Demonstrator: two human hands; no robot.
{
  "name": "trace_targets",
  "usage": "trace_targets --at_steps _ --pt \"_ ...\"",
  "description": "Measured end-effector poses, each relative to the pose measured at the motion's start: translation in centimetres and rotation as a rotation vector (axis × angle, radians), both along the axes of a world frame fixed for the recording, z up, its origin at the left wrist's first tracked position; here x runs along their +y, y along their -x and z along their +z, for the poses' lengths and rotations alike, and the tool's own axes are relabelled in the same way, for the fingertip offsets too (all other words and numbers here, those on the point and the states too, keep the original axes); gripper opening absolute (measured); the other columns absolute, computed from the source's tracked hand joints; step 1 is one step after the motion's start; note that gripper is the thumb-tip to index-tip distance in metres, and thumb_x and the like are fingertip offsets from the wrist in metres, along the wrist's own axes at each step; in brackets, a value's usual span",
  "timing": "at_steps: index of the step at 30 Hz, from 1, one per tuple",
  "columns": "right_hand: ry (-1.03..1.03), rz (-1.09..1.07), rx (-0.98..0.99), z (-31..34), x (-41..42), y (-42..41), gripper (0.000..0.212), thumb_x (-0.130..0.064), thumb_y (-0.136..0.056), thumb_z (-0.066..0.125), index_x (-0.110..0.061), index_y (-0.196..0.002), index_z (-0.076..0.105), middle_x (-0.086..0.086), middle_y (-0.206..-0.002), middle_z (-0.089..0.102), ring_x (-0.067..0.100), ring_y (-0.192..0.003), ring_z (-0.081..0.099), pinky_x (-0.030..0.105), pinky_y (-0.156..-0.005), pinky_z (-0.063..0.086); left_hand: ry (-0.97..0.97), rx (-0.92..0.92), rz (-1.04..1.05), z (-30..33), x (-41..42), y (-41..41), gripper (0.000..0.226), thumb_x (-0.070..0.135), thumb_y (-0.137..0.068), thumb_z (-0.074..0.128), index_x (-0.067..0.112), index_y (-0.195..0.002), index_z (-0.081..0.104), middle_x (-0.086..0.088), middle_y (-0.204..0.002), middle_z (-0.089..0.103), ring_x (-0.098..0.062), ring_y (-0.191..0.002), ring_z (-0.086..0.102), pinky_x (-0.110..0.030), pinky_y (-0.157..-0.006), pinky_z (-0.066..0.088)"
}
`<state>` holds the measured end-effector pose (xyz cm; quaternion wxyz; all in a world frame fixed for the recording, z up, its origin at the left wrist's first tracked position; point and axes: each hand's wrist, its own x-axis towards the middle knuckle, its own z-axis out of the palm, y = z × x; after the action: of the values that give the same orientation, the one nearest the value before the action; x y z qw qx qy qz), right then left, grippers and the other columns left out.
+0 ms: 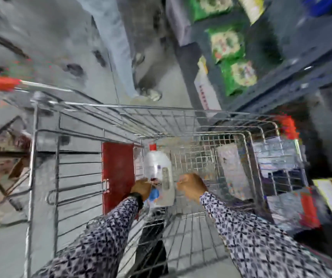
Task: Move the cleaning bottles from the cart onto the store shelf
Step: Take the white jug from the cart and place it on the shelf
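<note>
Although motion blur smears most detail, the translucent white plastic jug with the red cap (158, 171) can be made out lying in the basket of the silver wire shopping cart (121, 113), cap pointing away from the person, beside a dark red plastic flap (118, 173). It looks like a large liquid-filled bottle, so I judge it fairly heavy, stiff-walled and somewhat slick; a moulded handle seems to run along its upper side, and that, with a second palm under the base, would be the safest hold. The left hand (141, 188) sits at the jug's near left edge, fingers curled and seemingly touching it near something blue, though whether it truly grips I cannot tell. The right hand (192, 186) hovers just beside the jug's right side, loosely curled and closed on nothing. Both arms wear patterned black-and-white sleeves (261, 237).

Flat blurred packages lean against the basket's right wall. Beyond the cart, to the right, dark metal store shelves (301, 63) carry green bags (225, 45). Grey mottled floor (50, 37) stretches ahead, where another person's legs in pale trousers (117, 47) stand.
</note>
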<state>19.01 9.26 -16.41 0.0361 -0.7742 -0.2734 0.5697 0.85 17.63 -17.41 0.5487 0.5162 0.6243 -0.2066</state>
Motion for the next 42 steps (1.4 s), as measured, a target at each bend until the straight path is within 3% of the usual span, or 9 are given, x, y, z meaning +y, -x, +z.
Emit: trace_targets --at_steps 11,15,19,21,25,29,33,37,42 --pt "0.151 -0.019 -0.163 -10.4 2.6 4.2 0.026 -0.020 -0.081 0.086 -0.005 -0.098 0.075 0.012 -0.095 0.080 0.027 -0.078 0.077 0.028 -0.058 0.060 -0.012 0.134 0.145 -4.8 -0.6 -1.4 0.033 0.011 -0.100 0.045 -0.005 -0.121 0.064 -0.029 -0.123 0.068 -0.042 -0.118 0.063 -0.041 -0.098 0.049" --pt "0.194 -0.073 -0.181 -9.3 3.6 4.0 0.018 -0.008 -0.083 0.080 0.000 -0.097 0.073 0.011 -0.092 0.075 0.021 -0.068 0.067 0.019 -0.046 0.044 0.088 0.039 0.264 -6.3 -1.2 -0.6 0.032 0.009 -0.095 0.044 0.009 -0.113 0.070 -0.019 -0.117 0.074 -0.037 -0.110 0.069 -0.045 -0.095 0.055" --pt "0.186 -0.135 -0.201 -5.7 2.1 2.3 0.026 -0.017 -0.070 0.085 -0.007 -0.092 0.076 0.009 -0.091 0.078 0.028 -0.082 0.075 0.033 -0.067 0.065 0.123 -0.027 0.338 -4.0 -1.6 -0.1 0.028 0.022 -0.096 0.052 0.011 -0.118 0.065 -0.005 -0.128 0.066 -0.028 -0.111 0.066 -0.026 -0.080 0.048" --pt "0.202 -0.185 -0.189 -2.7 0.6 0.9 0.028 -0.021 -0.063 0.087 -0.009 -0.087 0.078 0.008 -0.089 0.080 0.027 -0.081 0.077 0.033 -0.068 0.066 0.097 -0.094 0.332 -0.2 -1.3 -1.0 0.035 0.016 -0.100 0.051 -0.002 -0.129 0.060 -0.006 -0.119 0.067 -0.026 -0.115 0.063 -0.011 -0.069 0.042" --pt "0.061 -0.304 -0.140 6.4 -2.9 -2.3 0.041 -0.033 -0.041 0.086 -0.015 -0.077 0.080 0.000 -0.080 0.082 0.022 -0.076 0.079 0.038 -0.071 0.068 0.208 -0.235 0.417 7.3 -2.1 -3.3 0.022 0.023 -0.089 0.059 0.021 -0.069 0.066 0.007 -0.056 0.067 -0.020 -0.063 0.061 -0.031 -0.074 0.047" --pt "-0.215 -0.503 -0.176 17.3 -9.2 -4.4 0.046 -0.040 -0.035 0.076 -0.024 -0.078 0.081 0.007 -0.077 0.081 0.020 -0.073 0.076 0.047 -0.068 0.064 0.142 -0.501 0.312 18.7 -5.5 -6.5 0.025 0.023 -0.102 0.051 0.021 -0.077 0.053 0.006 -0.066 0.065 -0.013 -0.064 0.066 -0.027 -0.063 0.052" --pt "-0.592 -0.828 -0.208 29.7 -16.8 -3.3 0.007 -0.009 -0.062 0.074 -0.014 -0.058 0.072 -0.001 -0.051 0.061 0.011 -0.053 0.052 0.033 -0.054 0.040 0.107 -0.753 0.102 29.1 -11.2 -8.6 0.025 0.024 -0.105 0.047 0.009 -0.091 0.060 -0.004 -0.079 0.077 -0.008 -0.059 0.070 -0.020 -0.057 0.054" --pt "-0.926 -1.059 -0.256 41.7 -26.0 -1.3 0.022 -0.012 -0.069 0.073 -0.006 -0.089 0.078 0.019 -0.082 0.079 0.019 -0.075 0.066 0.034 -0.069 0.047 0.105 -1.024 -0.120 39.6 -17.8 -10.6 0.029 0.036 -0.102 0.051 0.019 -0.119 0.068 -0.009 -0.120 0.078 -0.023 -0.095 0.074 -0.042 -0.087 0.054" --pt "-1.317 -1.233 -0.465 53.9 -37.1 1.8 0.014 -0.006 -0.098 0.066 -0.006 -0.102 0.079 0.011 -0.091 0.077 0.022 -0.085 0.066 0.037 -0.078 0.052 0.063 -1.391 -0.387 52.7 -27.2 -12.6 0.023 0.024 -0.103 0.051 0.023 -0.104 0.074 -0.001 -0.105 0.080 -0.018 -0.088 0.074 -0.027 -0.069 0.056"
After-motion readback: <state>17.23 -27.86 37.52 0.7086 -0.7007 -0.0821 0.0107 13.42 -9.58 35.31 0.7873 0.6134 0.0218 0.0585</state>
